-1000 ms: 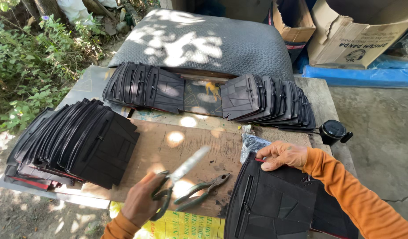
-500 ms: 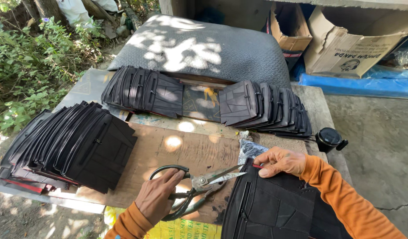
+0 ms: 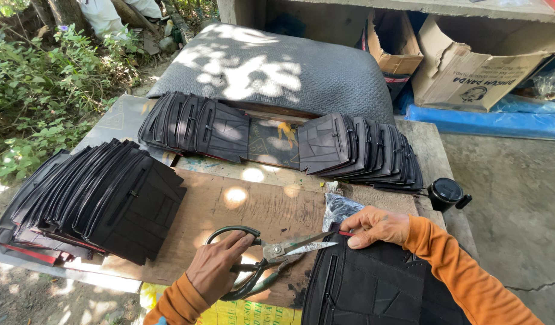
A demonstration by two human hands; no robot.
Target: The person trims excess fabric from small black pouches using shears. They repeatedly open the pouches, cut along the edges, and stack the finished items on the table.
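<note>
One head-worn view looks steeply down, close over the desk (image 3: 229, 210); cardboard boxes (image 3: 470, 72) at one o'clock.
</note>
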